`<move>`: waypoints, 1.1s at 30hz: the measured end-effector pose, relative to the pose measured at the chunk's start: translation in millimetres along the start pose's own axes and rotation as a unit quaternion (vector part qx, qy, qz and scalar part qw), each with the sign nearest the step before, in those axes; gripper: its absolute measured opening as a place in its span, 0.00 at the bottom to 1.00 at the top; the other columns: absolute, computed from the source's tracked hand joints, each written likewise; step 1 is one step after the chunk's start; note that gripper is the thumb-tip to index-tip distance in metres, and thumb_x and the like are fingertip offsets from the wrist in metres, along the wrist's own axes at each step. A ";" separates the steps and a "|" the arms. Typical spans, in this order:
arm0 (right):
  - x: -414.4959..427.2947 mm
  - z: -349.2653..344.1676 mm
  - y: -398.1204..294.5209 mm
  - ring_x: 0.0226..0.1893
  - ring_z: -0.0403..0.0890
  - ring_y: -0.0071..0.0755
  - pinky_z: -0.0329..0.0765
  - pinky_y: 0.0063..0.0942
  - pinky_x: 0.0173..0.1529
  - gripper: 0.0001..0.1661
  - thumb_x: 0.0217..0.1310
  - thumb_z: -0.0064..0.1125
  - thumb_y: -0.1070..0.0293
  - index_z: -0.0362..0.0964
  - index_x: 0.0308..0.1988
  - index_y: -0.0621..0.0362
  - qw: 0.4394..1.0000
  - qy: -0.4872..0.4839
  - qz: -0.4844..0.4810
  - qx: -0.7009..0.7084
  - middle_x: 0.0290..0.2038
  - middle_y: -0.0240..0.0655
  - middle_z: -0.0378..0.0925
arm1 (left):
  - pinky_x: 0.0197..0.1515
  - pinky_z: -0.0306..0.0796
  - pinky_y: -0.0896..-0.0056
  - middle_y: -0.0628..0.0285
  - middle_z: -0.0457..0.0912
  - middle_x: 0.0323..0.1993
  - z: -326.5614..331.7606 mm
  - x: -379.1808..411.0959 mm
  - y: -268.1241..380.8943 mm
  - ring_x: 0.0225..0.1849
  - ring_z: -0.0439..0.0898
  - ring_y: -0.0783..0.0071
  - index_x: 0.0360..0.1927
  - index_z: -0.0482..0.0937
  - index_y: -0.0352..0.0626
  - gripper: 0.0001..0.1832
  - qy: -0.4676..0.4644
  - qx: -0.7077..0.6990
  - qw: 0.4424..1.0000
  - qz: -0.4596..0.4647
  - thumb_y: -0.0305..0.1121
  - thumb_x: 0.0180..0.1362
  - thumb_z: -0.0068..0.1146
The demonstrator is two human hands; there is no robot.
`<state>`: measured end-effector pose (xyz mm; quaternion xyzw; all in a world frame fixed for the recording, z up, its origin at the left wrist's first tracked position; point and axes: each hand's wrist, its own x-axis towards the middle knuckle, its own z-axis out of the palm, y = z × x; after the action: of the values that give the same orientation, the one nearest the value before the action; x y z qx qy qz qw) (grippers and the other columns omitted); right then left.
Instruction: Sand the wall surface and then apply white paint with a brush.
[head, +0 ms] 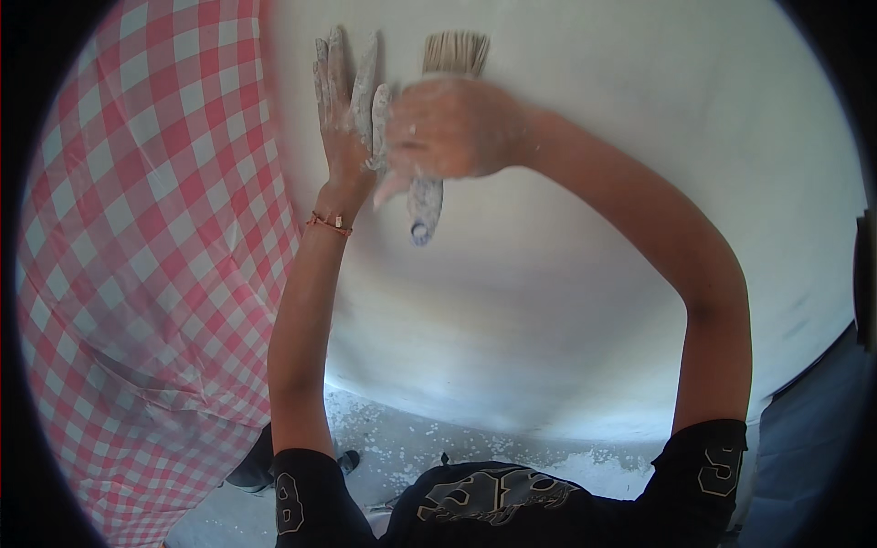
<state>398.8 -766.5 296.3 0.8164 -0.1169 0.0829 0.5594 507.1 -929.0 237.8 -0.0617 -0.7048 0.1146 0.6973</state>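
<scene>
My right hand (455, 127) is wrapped around a flat paintbrush (456, 53), its pale bristles pointing up and away from me. The blue-and-white handle end (425, 212) sticks out below the fist, smeared with white residue. My left hand (349, 116) lies beside it with fingers spread, coated in white paste or plaster, holding nothing. Its palm side seems to face the white wall (562, 240); whether it touches the surface I cannot tell. The right hand is slightly blurred, and its edge overlaps the left thumb area.
A red-and-white checked plastic sheet (164, 192) hangs along the left, close to my left forearm. Below, the grey floor (411, 418) is spattered with white spots. A dark shoe (349, 461) shows there. Blue material (808, 452) and a dark object (867, 281) stand at the right rim.
</scene>
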 end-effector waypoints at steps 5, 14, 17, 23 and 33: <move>-11.0 46.3 -111.3 0.27 0.81 0.31 0.78 0.35 0.30 0.20 0.66 0.69 0.55 0.73 0.26 0.54 0.950 -0.041 0.145 0.275 0.22 0.31 0.73 | 0.83 0.46 0.38 0.45 0.53 0.83 4.3 -6.0 3.2 0.83 0.50 0.38 0.80 0.66 0.50 0.29 -0.013 0.020 1.000 -0.010 0.40 0.77 0.43; 1.6 -8.0 0.1 0.20 0.78 0.22 0.74 0.30 0.25 0.14 0.71 0.71 0.59 0.86 0.39 0.59 0.792 0.140 0.481 0.348 0.22 0.28 0.78 | 0.83 0.47 0.37 0.44 0.55 0.83 3.6 -4.9 15.9 0.83 0.52 0.38 0.79 0.68 0.51 0.29 -0.007 -0.027 1.000 0.000 0.38 0.77 0.43; 8.1 -26.8 26.3 0.23 0.79 0.28 0.75 0.31 0.26 0.15 0.62 0.76 0.57 0.81 0.33 0.57 0.989 0.108 0.095 0.022 0.24 0.29 0.78 | 0.82 0.47 0.37 0.44 0.55 0.83 3.6 -9.4 13.8 0.83 0.52 0.39 0.79 0.68 0.51 0.29 -0.028 -0.012 0.999 -0.012 0.38 0.76 0.44; -12.8 53.4 -64.9 0.26 0.79 0.33 0.75 0.33 0.28 0.27 0.63 0.72 0.51 0.64 0.22 0.51 0.989 -0.038 0.033 0.142 0.21 0.28 0.71 | 0.82 0.48 0.37 0.43 0.55 0.83 4.9 -15.1 4.6 0.83 0.52 0.39 0.79 0.68 0.51 0.29 -0.059 0.011 0.998 -0.032 0.38 0.76 0.45; 13.9 43.9 -47.7 0.24 0.78 0.47 0.72 0.40 0.26 0.13 0.59 0.73 0.69 0.74 0.30 0.56 0.922 0.104 0.203 0.313 0.24 0.37 0.75 | 0.83 0.49 0.39 0.43 0.55 0.82 1.0 -13.3 1.8 0.83 0.53 0.37 0.79 0.69 0.52 0.29 -0.052 0.015 0.998 -0.011 0.38 0.76 0.47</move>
<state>425.8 -792.3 241.5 0.8954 -0.1896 0.3114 0.2557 506.2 -930.5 224.5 -0.0374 -0.7387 0.1205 0.6622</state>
